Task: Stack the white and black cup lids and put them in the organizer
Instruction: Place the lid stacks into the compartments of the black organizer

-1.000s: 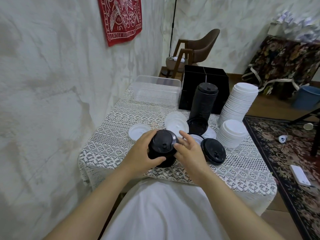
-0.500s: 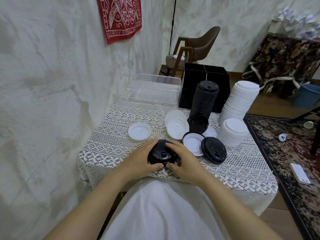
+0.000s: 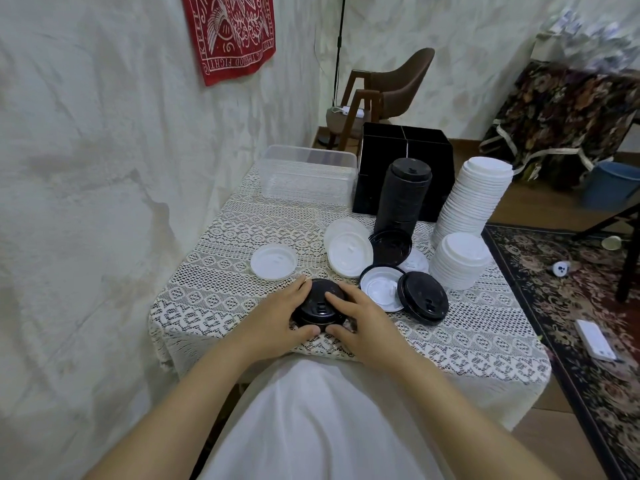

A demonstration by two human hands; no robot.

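- The black lid stack (image 3: 320, 306) has dropped from mid-air onto the surface (image 3: 214, 299), near its front edge.
- I see left hand (image 3: 277, 317) and right hand (image 3: 363, 317) both curled round it, gripping.
- The organizer (image 3: 405, 161) stands well behind.

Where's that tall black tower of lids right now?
In the head view, the black lid tower stands toward the far end of the table, just in front of the black organizer, with the taller white lid stack to its right.
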